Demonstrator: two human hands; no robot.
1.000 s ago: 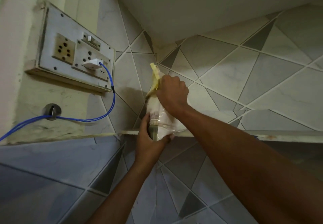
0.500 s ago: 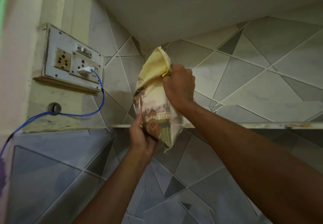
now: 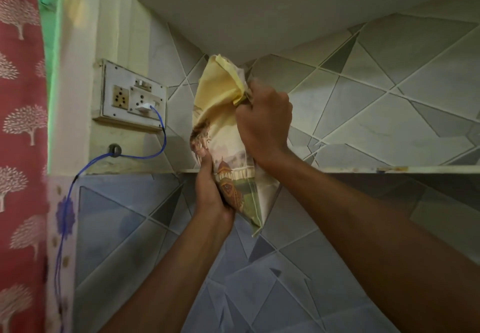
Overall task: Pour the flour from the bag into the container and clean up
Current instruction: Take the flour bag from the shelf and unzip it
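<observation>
I hold a flour bag (image 3: 220, 114) upright in front of a tiled wall, at the level of a stone shelf edge. The bag is yellow at the top with a printed picture lower down. My right hand (image 3: 262, 122) grips the bunched neck of the bag from the right. My left hand (image 3: 210, 187) cups the bag's lower part from below and the left. The bag's bottom corner hangs below the shelf edge. No container is in view.
A thin stone shelf (image 3: 363, 169) runs across the wall, with a slab (image 3: 259, 13) overhead. A switch and socket board (image 3: 130, 97) sits at the left, with a blue cable (image 3: 158, 140) plugged in and trailing down. A red patterned curtain (image 3: 20, 151) hangs at far left.
The bag has come off the shelf toward me and a little lower, both hands still on it. The view has swung left, and the curtain now shows.
</observation>
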